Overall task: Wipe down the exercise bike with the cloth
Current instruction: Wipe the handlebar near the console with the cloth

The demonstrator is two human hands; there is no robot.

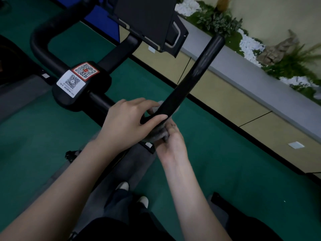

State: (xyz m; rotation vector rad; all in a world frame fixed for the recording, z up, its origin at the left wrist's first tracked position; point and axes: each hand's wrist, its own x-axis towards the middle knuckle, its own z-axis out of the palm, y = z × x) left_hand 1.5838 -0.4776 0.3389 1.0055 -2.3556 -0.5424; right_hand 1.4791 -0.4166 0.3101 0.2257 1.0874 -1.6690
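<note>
Gripping the black handlebar (pixel 196 75) with the left hand (pixel 128 122), thumb on top; pinching the grey cloth (pixel 159 133) underneath with the right hand (pixel 171 145).

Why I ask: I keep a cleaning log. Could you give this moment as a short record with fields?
left hand: grips the handlebar at its near bend, thumb across the top
right hand: holds the cloth against the bar just below the left hand
cloth: grey, bunched, partly hidden by both hands
handlebar: black, shiny, bare beyond the hands
stickers: two code labels, one white and one red, on the bike's middle block
floor: green
</note>
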